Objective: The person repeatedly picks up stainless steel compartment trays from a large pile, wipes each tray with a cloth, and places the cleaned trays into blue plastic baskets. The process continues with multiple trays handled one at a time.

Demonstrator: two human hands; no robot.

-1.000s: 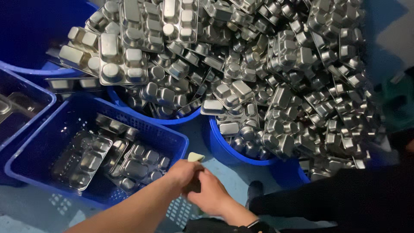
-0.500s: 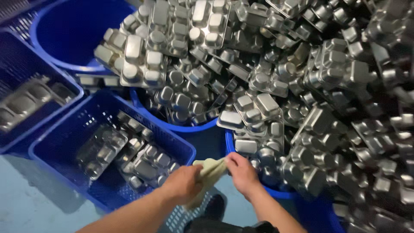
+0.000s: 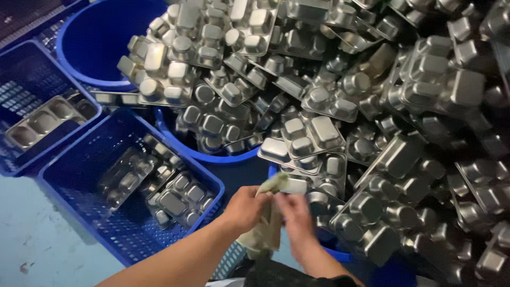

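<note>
My left hand (image 3: pixel 244 207) and my right hand (image 3: pixel 294 211) meet low in the middle of the head view, both gripping a pale yellowish cloth (image 3: pixel 270 223) that hangs between them. Just beyond the hands rises a big heap of upturned steel compartment trays (image 3: pixel 319 106), piled over blue tubs. The nearest tray (image 3: pixel 297 154) lies right above my fingers, close to the cloth's top end.
A blue crate (image 3: pixel 69 204) at lower left holds a few steel trays (image 3: pixel 175 196). Another blue crate (image 3: pixel 45 149) at far left holds one tray (image 3: pixel 42 122). A round blue tub (image 3: pixel 101 40) stands at the upper left. Pale wet floor (image 3: pixel 37 255) shows at bottom left.
The view has swung right and closer to the pile. My hands have risen toward the nearest trays, and the cloth now hangs longer between them.
</note>
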